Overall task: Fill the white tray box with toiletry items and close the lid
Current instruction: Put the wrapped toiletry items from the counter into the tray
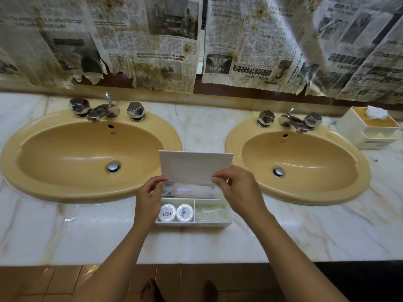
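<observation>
White tray box [193, 223] sits on the marble worktop [65, 236] between two yellow sinks [87, 158], lid [195, 165] tilted up. My left hand [148, 198] and right hand [238, 192] each pinch a lower lid corner, fingers closed on it, likely to swing it down evenly. Two round soaps [176, 212] and clear packets fill compartments. Tissue box [368, 129] well apart; nothing blocks closing.

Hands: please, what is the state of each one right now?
Left hand: closed, pinching the lid's lower left corner.
Right hand: closed, pinching the lid's lower right corner.
</observation>
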Demonstrator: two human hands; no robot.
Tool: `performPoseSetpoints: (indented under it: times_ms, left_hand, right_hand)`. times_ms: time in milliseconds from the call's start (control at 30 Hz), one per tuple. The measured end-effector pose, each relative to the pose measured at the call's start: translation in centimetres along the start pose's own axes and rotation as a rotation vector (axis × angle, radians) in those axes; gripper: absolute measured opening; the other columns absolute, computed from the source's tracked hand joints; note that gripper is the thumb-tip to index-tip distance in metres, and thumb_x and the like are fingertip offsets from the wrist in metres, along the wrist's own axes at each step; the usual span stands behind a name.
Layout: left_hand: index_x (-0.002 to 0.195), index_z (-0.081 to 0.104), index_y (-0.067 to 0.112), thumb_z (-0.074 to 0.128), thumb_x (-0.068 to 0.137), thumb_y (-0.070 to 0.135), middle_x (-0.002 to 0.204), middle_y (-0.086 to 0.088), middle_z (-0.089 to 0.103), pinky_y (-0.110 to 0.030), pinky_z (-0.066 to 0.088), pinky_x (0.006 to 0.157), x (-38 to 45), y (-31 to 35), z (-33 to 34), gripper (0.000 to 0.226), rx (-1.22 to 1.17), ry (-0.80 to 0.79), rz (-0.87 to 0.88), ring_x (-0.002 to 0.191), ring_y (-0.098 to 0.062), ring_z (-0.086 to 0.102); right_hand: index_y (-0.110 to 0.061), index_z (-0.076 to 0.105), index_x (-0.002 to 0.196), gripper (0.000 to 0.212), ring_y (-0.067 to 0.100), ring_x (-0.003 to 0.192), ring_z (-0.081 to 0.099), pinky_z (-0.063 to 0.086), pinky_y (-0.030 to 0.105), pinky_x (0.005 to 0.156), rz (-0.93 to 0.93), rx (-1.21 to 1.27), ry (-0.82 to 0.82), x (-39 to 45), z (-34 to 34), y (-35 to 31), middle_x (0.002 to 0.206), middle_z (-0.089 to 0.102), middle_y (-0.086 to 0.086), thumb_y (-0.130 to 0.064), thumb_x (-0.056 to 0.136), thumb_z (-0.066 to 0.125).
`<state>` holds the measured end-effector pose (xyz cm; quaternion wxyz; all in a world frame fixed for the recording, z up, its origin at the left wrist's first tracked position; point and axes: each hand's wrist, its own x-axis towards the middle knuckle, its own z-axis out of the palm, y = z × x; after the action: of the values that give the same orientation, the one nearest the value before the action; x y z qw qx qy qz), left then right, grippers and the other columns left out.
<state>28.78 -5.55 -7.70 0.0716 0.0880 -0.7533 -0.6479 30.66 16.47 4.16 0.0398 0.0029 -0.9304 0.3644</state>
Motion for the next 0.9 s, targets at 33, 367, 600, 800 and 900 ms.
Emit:
performPoseSetpoints:
  times_ms: [33,367,600,800,900]
  left_hand:
    - [0.088,0.069,0.029,0.05,0.095,0.004,0.086,0.023,0.067,-0.01,0.042,0.07,0.0,0.0,0.0,0.032,-0.002,0.0,0.001,0.078,-0.001,0.058]
    - [0.087,0.069,0.03,0.05,0.094,0.002,0.085,0.024,0.068,-0.01,0.042,0.071,0.1,0.0,0.0,0.034,-0.001,0.002,0.002,0.078,0.002,0.058]
    - [0.088,0.069,0.029,0.051,0.095,0.003,0.086,0.023,0.068,-0.009,0.042,0.072,0.0,0.0,0.1,0.032,-0.004,0.003,0.011,0.08,0.001,0.059]
    - [0.088,0.069,0.029,0.05,0.095,0.004,0.08,0.022,0.066,-0.01,0.04,0.067,0.0,-0.1,0.1,0.032,-0.001,0.003,-0.003,0.072,-0.001,0.056]
    - [0.088,0.069,0.03,0.05,0.095,0.005,0.08,0.022,0.066,-0.01,0.041,0.066,0.0,-0.1,0.1,0.032,-0.006,0.005,-0.006,0.073,-0.002,0.056]
  right_hand:
    - [-0.022,0.076,0.089,0.009,0.012,0.075,0.055,0.042,0.026,0.072,-0.006,-0.046,-0.066,-0.3,0.7,-0.4,0.085,0.066,-0.002,-0.022,0.087,0.068]
    - [-0.016,0.054,0.064,0.021,0.029,0.075,0.056,0.032,0.026,0.05,0.06,-0.355,-0.422,-3.0,6.2,1.1,0.067,0.056,0.004,-0.016,0.084,0.049]
    - [-0.016,0.05,0.063,0.031,0.023,0.069,0.051,0.034,0.028,0.06,0.068,-0.323,-0.423,-3.4,6.2,1.3,0.066,0.052,0.001,-0.026,0.092,0.048]
    - [-0.024,0.065,0.071,0.027,0.021,0.078,0.059,0.042,0.029,0.063,0.063,-0.233,-0.388,-2.9,5.0,1.2,0.075,0.066,-0.002,-0.028,0.093,0.05]
    - [-0.023,0.072,0.103,0.022,0.013,0.085,0.065,0.049,0.027,0.075,0.064,-0.16,-0.207,-2.2,3.4,1.0,0.093,0.073,-0.005,-0.031,0.093,0.055]
